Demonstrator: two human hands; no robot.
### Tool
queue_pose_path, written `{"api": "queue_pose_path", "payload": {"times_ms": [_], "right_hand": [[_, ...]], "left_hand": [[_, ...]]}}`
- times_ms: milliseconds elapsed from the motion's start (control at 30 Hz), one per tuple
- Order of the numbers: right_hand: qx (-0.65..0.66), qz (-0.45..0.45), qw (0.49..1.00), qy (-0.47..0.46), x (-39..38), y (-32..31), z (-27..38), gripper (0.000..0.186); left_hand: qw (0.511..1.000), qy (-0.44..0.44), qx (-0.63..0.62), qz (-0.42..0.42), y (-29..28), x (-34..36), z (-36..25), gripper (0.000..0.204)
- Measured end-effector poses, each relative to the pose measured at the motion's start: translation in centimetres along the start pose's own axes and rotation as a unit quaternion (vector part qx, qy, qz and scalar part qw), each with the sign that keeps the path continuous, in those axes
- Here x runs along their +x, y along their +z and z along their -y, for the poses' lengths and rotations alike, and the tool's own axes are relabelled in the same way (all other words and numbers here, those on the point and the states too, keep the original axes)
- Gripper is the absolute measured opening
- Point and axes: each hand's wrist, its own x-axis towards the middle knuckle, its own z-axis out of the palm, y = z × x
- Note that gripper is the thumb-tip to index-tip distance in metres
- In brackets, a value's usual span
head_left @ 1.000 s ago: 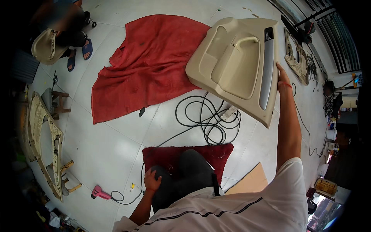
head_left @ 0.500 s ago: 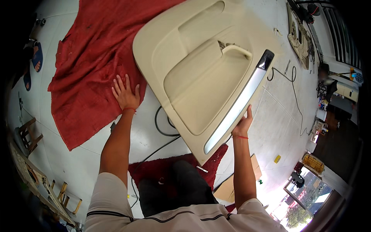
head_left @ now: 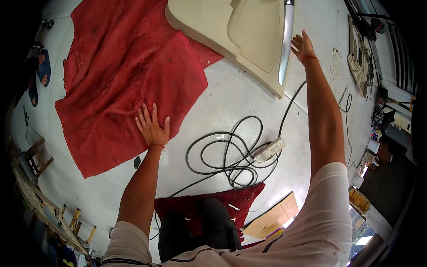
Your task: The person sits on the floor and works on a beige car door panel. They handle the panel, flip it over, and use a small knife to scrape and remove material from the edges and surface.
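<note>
A workshop, shown by the beige car door panel [head_left: 253, 38], stripped panel [head_left: 359, 75] and power strip [head_left: 269, 150].

We look down from the person's head through the left of two side-by-side fisheye cameras, with the white shirt [head_left: 318, 213] nearest us at the lower edge, the left hand [head_left: 152, 132] and right hand [head_left: 303, 47] farther out, and the floor [head_left: 227, 100] curving toward a dark rim.
</note>
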Motion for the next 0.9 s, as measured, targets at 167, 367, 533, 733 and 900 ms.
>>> {"api": "queue_pose_path", "payload": {"times_ms": [167,367,533,733,900], "right_hand": [[0.269,0.194,0.943,0.038,-15.3,8.9,-6.4,0.041],[0.543,0.084,0.783,0.293,-22.9,11.2,-17.2,0.087],[0.486,0.088,0.827,0.27,-15.0,11.4,-11.6,0.071],[0.449,0.066,0.89,0.054,-4.4,6.8,-6.3,0.063],[0.19,0.193,0.959,-0.089,-14.7,8.0,-12.8,0.059]], "left_hand": [[0.999,-0.032,0.028,0.015,0.2,-0.7,1.0,0.073],[1.0,-0.008,0.022,0.003,0.0,0.2,0.4,0.073],[1.0,-0.005,0.023,-0.011,0.6,0.3,0.6,0.072],[1.0,0.004,0.023,0.004,0.4,0.0,0.3,0.073],[0.999,0.009,0.032,0.013,0.9,-0.7,0.9,0.073]]}}
